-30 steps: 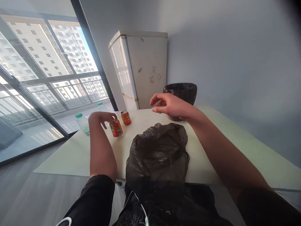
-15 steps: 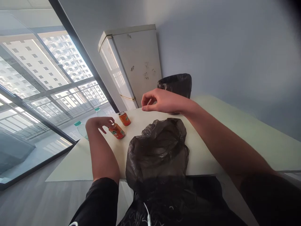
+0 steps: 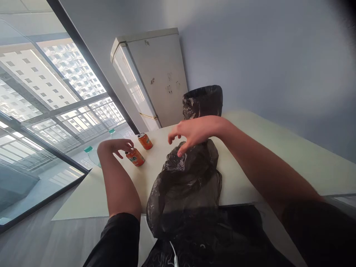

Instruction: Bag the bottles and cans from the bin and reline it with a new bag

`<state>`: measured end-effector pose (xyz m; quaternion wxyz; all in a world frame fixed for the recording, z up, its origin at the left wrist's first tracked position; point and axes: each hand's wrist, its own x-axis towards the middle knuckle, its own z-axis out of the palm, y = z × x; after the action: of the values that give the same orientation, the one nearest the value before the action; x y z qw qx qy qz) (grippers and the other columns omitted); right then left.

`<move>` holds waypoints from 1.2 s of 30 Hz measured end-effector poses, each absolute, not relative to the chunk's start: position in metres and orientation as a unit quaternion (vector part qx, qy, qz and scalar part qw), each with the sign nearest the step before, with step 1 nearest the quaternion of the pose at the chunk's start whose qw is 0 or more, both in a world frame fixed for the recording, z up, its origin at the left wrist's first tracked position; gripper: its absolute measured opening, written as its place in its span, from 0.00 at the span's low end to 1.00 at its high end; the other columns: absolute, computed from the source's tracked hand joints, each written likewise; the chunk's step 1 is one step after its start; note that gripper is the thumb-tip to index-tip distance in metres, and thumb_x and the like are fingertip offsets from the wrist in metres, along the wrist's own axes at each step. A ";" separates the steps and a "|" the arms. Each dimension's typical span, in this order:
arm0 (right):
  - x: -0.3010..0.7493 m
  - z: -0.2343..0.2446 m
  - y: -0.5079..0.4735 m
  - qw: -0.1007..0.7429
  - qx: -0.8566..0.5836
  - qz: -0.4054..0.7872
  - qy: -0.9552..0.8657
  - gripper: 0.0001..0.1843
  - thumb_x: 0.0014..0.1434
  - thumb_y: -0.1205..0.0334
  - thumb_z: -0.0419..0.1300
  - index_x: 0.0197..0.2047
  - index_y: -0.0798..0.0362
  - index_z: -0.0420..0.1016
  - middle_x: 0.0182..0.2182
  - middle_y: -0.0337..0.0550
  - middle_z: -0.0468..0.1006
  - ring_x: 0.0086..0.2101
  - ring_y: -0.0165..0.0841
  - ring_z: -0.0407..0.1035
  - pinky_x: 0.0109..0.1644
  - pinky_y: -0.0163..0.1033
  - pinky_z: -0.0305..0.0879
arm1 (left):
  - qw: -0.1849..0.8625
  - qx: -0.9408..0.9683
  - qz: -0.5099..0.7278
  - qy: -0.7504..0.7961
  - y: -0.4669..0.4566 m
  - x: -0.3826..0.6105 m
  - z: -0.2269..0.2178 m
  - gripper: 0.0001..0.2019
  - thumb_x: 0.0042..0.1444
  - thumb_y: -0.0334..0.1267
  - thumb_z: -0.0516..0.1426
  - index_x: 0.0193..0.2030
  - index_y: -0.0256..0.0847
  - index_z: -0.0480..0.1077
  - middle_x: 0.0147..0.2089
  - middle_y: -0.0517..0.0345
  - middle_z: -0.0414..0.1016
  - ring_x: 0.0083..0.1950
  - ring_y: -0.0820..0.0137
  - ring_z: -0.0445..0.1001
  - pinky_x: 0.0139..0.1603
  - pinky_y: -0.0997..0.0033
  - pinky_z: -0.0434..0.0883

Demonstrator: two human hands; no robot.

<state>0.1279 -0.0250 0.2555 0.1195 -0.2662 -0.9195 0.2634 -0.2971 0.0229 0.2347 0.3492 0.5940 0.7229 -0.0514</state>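
Observation:
My left hand (image 3: 115, 146) curls over the top of an orange drink can (image 3: 135, 157) that leans on the white table (image 3: 278, 155). A second orange can (image 3: 145, 141) stands just behind it, untouched. A black plastic bag (image 3: 186, 181) lies in front of me and hangs over the table's near edge. My right hand (image 3: 191, 133) hovers with fingers spread right at the bag's top, holding nothing.
A bin lined with a black bag (image 3: 203, 101) stands at the table's far side. A white fridge (image 3: 150, 74) is behind it against the wall. Two clear bottles with green caps (image 3: 91, 155) sit at the left edge, next to the big window (image 3: 41, 104).
My right hand has come down from above the table toward the bag's top and opened its fingers. The can under my left hand has tipped from upright to leaning.

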 end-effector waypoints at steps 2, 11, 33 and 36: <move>0.125 0.250 -0.024 0.066 -0.287 0.257 -0.920 0.26 0.40 0.48 0.83 0.43 0.44 0.87 0.38 0.43 0.83 0.41 0.44 0.77 0.41 0.43 0.67 | 0.347 0.594 -0.052 0.724 0.021 -0.296 0.237 0.37 0.35 0.60 0.74 0.50 0.47 0.73 0.71 0.42 0.73 0.69 0.43 0.75 0.53 0.57 0.86; 0.112 0.222 0.008 -0.229 -0.346 0.252 -0.874 0.20 0.64 0.56 0.67 0.21 0.52 0.79 0.22 0.44 0.78 0.25 0.36 0.72 0.36 0.42 0.65 | 0.187 0.662 0.013 0.726 0.014 -0.275 0.265 0.38 0.47 0.70 0.65 0.57 0.47 0.74 0.68 0.45 0.77 0.66 0.51 0.78 0.59 0.58 0.81; 0.075 0.165 0.056 -0.144 -0.235 0.221 -0.936 0.14 0.57 0.65 0.70 0.47 0.55 0.88 0.35 0.41 0.85 0.35 0.34 0.74 0.38 0.36 0.63 | 0.080 0.883 0.091 0.453 -0.047 -0.168 0.301 0.23 0.64 0.58 0.62 0.61 0.50 0.78 0.62 0.51 0.81 0.60 0.58 0.79 0.62 0.57 0.75; 0.091 0.204 0.040 0.037 -0.213 0.225 -0.950 0.17 0.62 0.68 0.62 0.51 0.54 0.87 0.40 0.44 0.86 0.37 0.34 0.74 0.42 0.37 0.65 | 0.070 0.866 0.170 0.465 -0.051 -0.164 0.303 0.22 0.66 0.55 0.61 0.61 0.48 0.78 0.62 0.49 0.81 0.59 0.59 0.80 0.62 0.57 0.76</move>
<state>0.0913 0.0404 0.2036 0.0370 -0.2134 -0.9499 0.2254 -0.1640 -0.0507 0.3027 0.0701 0.8660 0.4649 0.1704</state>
